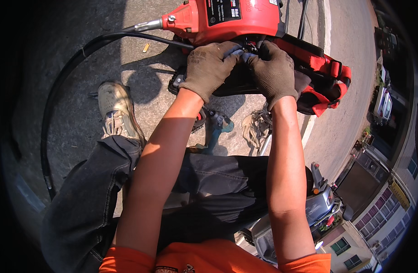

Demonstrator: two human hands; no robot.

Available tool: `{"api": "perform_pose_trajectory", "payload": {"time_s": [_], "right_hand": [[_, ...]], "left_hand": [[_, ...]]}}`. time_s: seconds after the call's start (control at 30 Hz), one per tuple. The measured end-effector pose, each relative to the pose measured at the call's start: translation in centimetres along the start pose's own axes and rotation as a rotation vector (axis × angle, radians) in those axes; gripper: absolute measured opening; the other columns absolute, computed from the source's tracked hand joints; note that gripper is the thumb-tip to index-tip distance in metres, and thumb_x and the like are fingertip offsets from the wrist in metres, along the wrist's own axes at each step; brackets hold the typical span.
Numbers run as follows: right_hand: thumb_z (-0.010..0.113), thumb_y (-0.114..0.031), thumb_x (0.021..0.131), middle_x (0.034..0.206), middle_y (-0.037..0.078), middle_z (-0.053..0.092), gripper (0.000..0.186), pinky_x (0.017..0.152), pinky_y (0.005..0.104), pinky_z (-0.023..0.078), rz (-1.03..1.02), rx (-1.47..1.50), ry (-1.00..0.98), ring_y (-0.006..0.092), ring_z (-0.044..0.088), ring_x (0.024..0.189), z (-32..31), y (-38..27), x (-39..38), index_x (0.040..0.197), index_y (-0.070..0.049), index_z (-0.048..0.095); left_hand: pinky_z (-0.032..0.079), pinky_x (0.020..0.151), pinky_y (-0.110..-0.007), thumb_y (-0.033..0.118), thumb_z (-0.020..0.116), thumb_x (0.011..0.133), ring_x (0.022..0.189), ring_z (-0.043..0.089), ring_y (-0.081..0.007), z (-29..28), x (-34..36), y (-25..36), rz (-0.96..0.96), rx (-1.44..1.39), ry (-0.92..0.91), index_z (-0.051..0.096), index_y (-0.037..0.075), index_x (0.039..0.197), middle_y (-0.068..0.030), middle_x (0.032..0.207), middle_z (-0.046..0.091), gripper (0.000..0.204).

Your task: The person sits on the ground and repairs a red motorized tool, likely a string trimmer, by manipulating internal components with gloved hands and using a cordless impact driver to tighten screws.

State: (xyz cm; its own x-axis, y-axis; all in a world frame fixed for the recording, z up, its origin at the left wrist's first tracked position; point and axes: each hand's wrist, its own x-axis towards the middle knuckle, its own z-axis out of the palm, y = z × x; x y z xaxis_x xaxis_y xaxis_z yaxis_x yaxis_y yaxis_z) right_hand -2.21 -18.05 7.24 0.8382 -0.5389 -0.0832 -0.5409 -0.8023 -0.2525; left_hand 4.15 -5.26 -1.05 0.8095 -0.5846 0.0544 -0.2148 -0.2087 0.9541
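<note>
Gloved left hand (210,66) and right hand (274,71) work with fingertips close together at the near side of the red machine (245,23); whether they clamp anything, I cannot tell. It lies just beyond both, equally near, long axis sideways. Nearer than the machine: 1 teal tool (215,130). At its right: straps (345,75).

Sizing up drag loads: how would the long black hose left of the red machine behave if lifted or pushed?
The black hose is probably springy rather than limp: it sweeps in a wide curve without kinks. Lifting may tug at the red machine, as it leads up to it. Being round, it might roll a little if pushed.
</note>
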Motion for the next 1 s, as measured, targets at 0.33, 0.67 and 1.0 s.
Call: {"api": "perform_pose_trajectory", "payload": {"time_s": [0.33,0.67,1.0], "right_hand": [[0.071,-0.019,0.078,0.089,0.019,0.07,0.027,0.078,0.0397,0.052,0.034,0.017,-0.028,0.0345,0.069,0.085,0.0,-0.1,0.1,0.099,-0.002,0.069],[0.072,-0.019,0.079,0.088,0.018,0.071,0.027,0.075,0.0383,0.053,0.034,0.035,-0.029,0.0324,0.069,0.082,0.1,-0.1,0.0,0.1,-0.002,0.069],[0.072,-0.019,0.078,0.087,0.019,0.07,0.027,0.076,0.0396,0.052,0.031,0.021,-0.017,0.0329,0.069,0.082,-0.1,-0.4,0.0,0.098,-0.002,0.069]], "left_hand": [[0.052,0.069,-0.038,0.023,0.067,0.081,0.074,0.065,-0.0288,1.6,-0.6,0.2,-0.156,-0.292,0.068,0.071,0.007,0.103,-0.0147,0.083,0.068,0.027],[0.05,0.057,-0.033,0.023,0.064,0.085,0.059,0.063,-0.0196,0.7,-0.2,-0.5,-0.045,-0.109,0.024,0.069,0.004,0.1,-0.012,0.072,0.064,0.024],[0.049,0.056,-0.034,0.028,0.065,0.083,0.055,0.063,-0.0226,0.5,0.2,0.3,-0.113,-0.081,0.032,0.069,0.003,0.09,-0.0131,0.063,0.062,0.026]]}}
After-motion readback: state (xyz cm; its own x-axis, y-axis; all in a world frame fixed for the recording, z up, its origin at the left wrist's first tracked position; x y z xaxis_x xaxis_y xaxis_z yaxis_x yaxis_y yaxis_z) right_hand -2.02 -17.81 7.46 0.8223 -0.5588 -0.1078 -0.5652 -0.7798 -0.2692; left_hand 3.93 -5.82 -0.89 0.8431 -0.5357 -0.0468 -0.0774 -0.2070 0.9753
